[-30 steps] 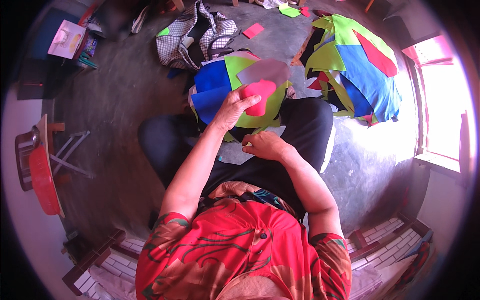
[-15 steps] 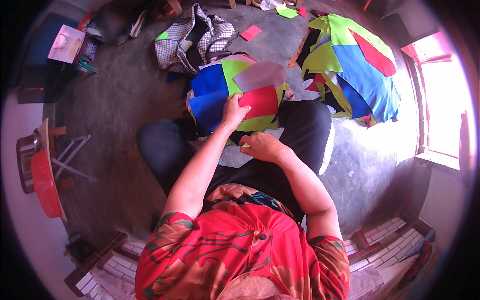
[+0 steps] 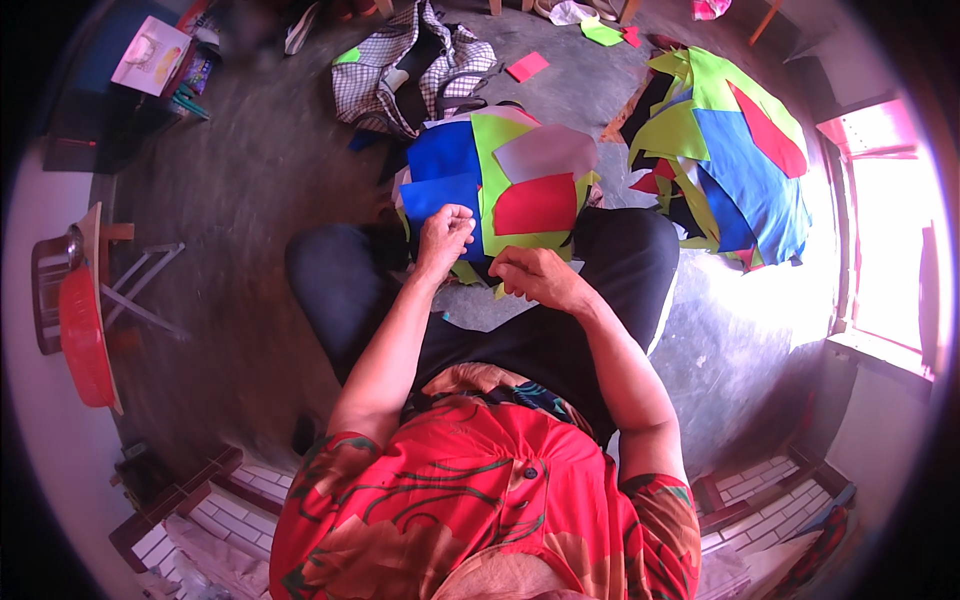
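Observation:
Between my knees lies a pile of cloth pieces, with a blue piece (image 3: 432,195), a lime strip (image 3: 489,150), a grey piece (image 3: 545,152) and a red piece (image 3: 536,205) on top. Over the near edge of the blue piece is my left hand (image 3: 445,240), its fingers curled in toward the thumb. Just right of it and nearer me, my right hand (image 3: 540,276) is closed at the pile's near edge, below the red piece. Whatever either hand may hold is hidden or too small to name. A lime scrap (image 3: 499,292) shows below the right hand.
A larger heap of lime, blue and red cloth (image 3: 745,190) stands to the far right. Beyond the pile sits an unzipped checked bag (image 3: 455,70), with a red scrap (image 3: 527,67) beside it. At left are a red basin (image 3: 82,335) and a folding stand (image 3: 140,285).
My left hand has come off the red piece, moving left and nearer me with its fingers curled. My right hand stays closed near the pile's edge. The whole view has shifted slightly.

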The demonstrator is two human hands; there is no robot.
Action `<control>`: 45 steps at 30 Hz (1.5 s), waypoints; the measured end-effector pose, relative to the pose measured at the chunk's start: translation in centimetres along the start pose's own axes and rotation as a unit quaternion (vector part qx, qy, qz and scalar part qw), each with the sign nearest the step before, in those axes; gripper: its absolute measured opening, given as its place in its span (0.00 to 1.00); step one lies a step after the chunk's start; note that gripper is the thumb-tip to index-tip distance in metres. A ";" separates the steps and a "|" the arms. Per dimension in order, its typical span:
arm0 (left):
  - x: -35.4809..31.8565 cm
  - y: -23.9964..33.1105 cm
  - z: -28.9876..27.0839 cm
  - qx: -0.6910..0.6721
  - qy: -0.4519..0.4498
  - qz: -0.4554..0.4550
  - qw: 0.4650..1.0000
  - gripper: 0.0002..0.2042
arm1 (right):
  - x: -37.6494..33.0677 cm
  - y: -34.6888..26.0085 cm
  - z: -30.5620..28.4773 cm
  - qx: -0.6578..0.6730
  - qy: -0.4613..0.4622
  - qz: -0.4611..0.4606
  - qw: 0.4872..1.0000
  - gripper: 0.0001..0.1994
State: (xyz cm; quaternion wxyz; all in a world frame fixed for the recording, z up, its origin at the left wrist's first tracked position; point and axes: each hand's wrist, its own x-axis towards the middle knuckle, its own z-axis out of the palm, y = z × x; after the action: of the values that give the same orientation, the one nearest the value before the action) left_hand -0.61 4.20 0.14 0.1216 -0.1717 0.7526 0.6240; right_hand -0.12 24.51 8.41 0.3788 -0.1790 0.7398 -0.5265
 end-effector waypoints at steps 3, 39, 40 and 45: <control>0.3 -0.4 -0.1 -0.010 0.003 0.016 1.000 0.09 | -1.2 -1.8 0.4 0.207 -0.059 -0.011 0.977 0.20; 1.3 -2.0 0.3 -0.003 0.071 0.015 0.997 0.04 | -2.6 -20.6 3.4 0.375 -0.577 -0.131 0.713 0.30; 1.3 -2.0 0.4 0.000 0.072 0.008 0.997 0.04 | -2.6 -20.7 3.3 0.376 -0.572 -0.131 0.717 0.30; 1.7 -2.9 0.8 -0.012 0.075 0.038 0.996 0.03 | -3.4 -19.3 1.5 0.375 -0.519 -0.073 0.765 0.28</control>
State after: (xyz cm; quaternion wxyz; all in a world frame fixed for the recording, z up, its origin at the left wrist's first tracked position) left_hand -0.98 4.29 -3.33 0.0392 -0.1910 0.7580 0.6225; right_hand 0.66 18.42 27.13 0.7020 -0.3225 0.1588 -0.6148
